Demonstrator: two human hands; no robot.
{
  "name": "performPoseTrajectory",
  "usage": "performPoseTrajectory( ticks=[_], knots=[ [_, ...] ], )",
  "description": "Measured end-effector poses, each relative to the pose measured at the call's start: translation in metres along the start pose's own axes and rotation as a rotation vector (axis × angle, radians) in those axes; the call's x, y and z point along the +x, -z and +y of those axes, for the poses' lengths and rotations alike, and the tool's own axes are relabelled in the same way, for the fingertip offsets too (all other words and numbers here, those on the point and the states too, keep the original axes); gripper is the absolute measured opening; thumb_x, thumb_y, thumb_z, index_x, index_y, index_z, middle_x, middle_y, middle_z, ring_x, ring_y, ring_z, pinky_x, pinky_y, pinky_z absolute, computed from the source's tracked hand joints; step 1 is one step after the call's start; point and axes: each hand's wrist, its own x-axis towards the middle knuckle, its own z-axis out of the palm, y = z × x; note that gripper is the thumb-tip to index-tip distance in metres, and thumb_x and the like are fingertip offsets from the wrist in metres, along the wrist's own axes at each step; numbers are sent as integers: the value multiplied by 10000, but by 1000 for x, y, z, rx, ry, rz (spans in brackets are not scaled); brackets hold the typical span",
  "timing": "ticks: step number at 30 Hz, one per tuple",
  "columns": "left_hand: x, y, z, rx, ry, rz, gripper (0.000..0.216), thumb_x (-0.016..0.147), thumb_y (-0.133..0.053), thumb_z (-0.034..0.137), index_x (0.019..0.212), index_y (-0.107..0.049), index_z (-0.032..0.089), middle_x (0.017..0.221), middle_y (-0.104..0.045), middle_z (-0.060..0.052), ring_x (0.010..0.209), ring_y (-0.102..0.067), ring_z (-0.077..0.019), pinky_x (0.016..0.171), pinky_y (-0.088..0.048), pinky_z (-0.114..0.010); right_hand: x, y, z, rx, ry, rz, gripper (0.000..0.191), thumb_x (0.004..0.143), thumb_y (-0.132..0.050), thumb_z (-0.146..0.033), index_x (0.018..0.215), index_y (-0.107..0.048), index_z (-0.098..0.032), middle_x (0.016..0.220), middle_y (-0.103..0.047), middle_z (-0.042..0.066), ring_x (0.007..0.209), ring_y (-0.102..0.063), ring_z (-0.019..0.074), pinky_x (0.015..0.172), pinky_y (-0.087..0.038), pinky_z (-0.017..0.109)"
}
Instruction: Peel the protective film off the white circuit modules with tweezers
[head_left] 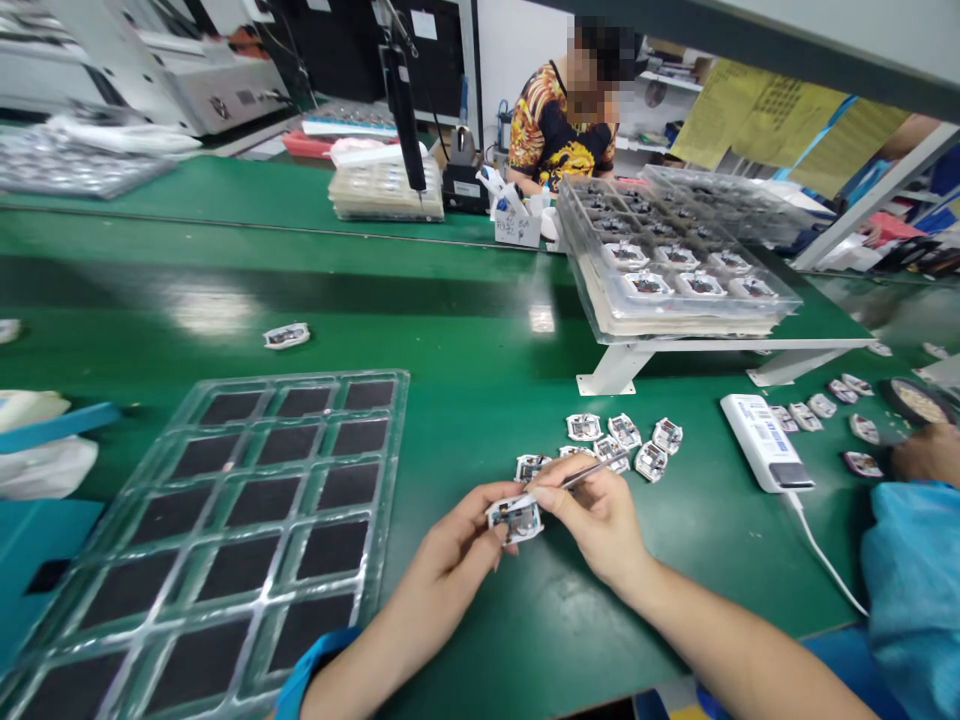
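Note:
My left hand [454,555] pinches a small white plastic housing with electronics inside [517,522], tilted above the green bench. A pair of metal tweezers [596,468] is held in my right hand [604,525]. The right fingertips meet the housing's upper edge; whether the tweezer tips touch it is hidden by my fingers. Just beyond my hands lie several similar housings [622,431] with their insides facing up, some partly covered by my right hand.
A clear tray with black-lined compartments [262,597] lies at left. Stacked trays of housings [697,318] stand on a white-legged shelf. A white device with a cable [759,440] lies at right, near another person's sleeve [911,570]. An electric screwdriver [403,115] hangs at the back.

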Motion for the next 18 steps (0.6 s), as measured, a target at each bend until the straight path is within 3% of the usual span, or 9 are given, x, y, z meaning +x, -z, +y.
performPoseTrajectory(
  ticks=[18],
  knots=[
    [-1,4,3,59,18,-16,340,855,-571,391,1124,-659,203,823,-679,-36,682,-558,-185,664,-466,-289,-1,-1,-7,-68,158,-49,85,809,-772,-289,773,-721,-231,767,-746,33,780,-701,209,753,-547,357]
  ],
)
